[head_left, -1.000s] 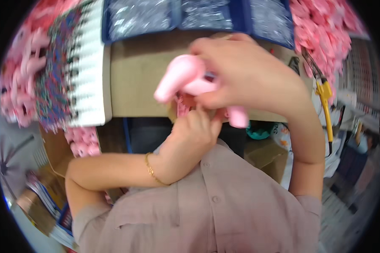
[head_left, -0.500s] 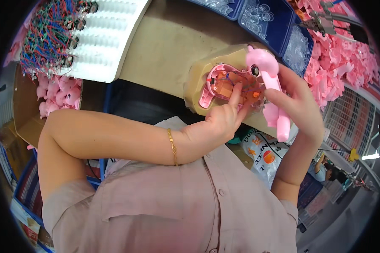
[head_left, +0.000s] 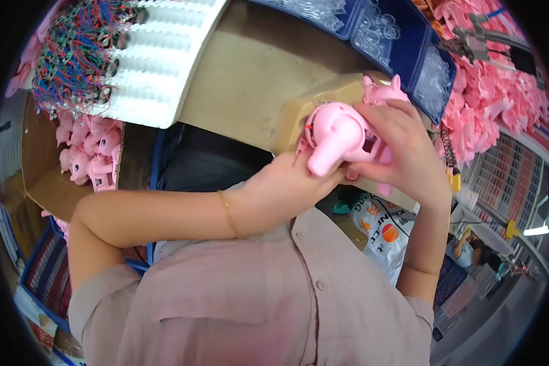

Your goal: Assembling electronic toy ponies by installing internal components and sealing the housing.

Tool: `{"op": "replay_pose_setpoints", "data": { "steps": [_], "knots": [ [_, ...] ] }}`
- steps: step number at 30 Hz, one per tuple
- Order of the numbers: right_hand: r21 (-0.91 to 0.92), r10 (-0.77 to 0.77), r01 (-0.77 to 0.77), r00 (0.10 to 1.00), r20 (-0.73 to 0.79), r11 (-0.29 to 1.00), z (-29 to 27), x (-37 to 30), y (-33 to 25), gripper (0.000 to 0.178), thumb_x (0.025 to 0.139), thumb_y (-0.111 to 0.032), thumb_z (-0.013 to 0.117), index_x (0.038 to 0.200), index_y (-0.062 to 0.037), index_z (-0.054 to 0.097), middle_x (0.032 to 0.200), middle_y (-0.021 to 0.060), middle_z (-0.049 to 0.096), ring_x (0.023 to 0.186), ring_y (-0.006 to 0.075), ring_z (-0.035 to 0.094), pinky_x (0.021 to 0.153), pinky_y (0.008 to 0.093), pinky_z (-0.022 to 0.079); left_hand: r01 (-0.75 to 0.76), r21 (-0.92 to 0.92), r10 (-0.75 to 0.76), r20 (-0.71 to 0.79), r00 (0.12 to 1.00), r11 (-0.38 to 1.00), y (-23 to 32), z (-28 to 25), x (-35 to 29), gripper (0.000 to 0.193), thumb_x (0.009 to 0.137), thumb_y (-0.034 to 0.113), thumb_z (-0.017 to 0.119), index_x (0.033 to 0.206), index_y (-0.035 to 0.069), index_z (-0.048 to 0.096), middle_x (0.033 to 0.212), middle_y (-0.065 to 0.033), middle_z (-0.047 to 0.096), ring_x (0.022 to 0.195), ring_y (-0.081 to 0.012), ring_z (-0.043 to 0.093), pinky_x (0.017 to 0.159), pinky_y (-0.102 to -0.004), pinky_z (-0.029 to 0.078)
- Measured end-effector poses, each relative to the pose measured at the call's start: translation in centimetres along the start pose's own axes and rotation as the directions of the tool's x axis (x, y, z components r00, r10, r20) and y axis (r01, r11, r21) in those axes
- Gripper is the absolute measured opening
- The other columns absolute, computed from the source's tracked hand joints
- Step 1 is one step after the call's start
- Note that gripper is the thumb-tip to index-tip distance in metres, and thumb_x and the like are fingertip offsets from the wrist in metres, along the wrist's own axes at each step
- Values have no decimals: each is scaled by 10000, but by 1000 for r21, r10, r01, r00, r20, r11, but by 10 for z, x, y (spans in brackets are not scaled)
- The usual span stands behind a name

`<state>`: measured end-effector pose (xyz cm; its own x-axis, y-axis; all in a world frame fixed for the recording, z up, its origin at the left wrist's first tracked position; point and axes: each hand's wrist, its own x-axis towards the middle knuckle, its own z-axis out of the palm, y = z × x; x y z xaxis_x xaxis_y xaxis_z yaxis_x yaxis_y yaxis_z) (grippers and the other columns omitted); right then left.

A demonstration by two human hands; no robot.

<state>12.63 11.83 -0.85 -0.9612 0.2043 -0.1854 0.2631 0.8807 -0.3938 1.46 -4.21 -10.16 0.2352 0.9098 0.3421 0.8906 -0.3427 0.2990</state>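
Observation:
A pink animal-shaped toy shell [head_left: 338, 134] lies over a beige holding block [head_left: 323, 91] on the bench. A rounded limb juts from it toward me. Behind my right fingers shows a pink head with two pointed ears [head_left: 384, 91]. My right hand [head_left: 405, 149] is closed on the shell's right side, thumb below and fingers above. From the near left, my left hand [head_left: 290, 186] grips the toy's lower edge, most of its fingers hidden beneath the shell. The wired inside of the toy is now largely covered.
At the left, a white ridged foam tray [head_left: 165, 55] carries bundles of coloured wires [head_left: 76, 67], above a cardboard box [head_left: 43, 168] of pink toys. Blue bins [head_left: 402, 55] hold clear parts. Beyond are heaped pink pieces [head_left: 473, 79] and a hanging metal tool [head_left: 470, 43].
My right hand has turned the pink shell over and brought it left onto the wired half. My left hand has drawn back from the wires to the toy's near edge.

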Motion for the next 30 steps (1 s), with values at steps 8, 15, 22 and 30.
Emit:
{"op": "replay_pose_setpoints", "data": {
  "steps": [8, 15, 22, 30],
  "knots": [
    [-76, 67, -64, 997, 31, 995, 5, -4, 0, 716, 526, -255, 793, 1177, -56, 571, 1131, 119, 573, 1108, 330, 487, 977, 408, 366, 229, -500, -349, -159, 924, 835, -30, -29, -34, 220, 693, 56, 663, 912, 78, 655, 792, -38, 619, 703, -203, 597, 614, -305, 459],
    [-50, 100, -98, 994, 45, 994, 8, 1, -2, 698, 521, -222, 775, 1173, -70, 575, 1124, 118, 554, 1097, 333, 480, 973, 413, 370, 264, -304, -342, -239, 909, 915, -39, -6, -26, 290, 725, 54, 658, 1015, 48, 651, 1040, -71, 612, 840, -218, 600, 705, -328, 450],
    [-21, 97, -96, 993, 66, 995, 2, 2, -4, 566, 556, -137, 742, 1084, -11, 581, 1017, 127, 587, 1030, 300, 536, 1021, 411, 320, 195, -563, -355, -188, 916, 803, -41, -30, 36, 445, 742, 119, 674, 1155, 22, 542, 1028, -91, 589, 892, -255, 586, 778, -356, 477],
    [260, 476, -401, 785, -397, 878, 13, -67, -5, 263, 792, -143, 674, 968, 24, 573, 864, 117, 610, 814, 220, 615, 701, 304, 492, 133, -399, -26, 262, 965, 907, -39, -52, 78, 861, 676, 238, 737, 1423, 145, 318, 917, -95, 617, 764, -260, 612, 667, -345, 503]
  ]
}}
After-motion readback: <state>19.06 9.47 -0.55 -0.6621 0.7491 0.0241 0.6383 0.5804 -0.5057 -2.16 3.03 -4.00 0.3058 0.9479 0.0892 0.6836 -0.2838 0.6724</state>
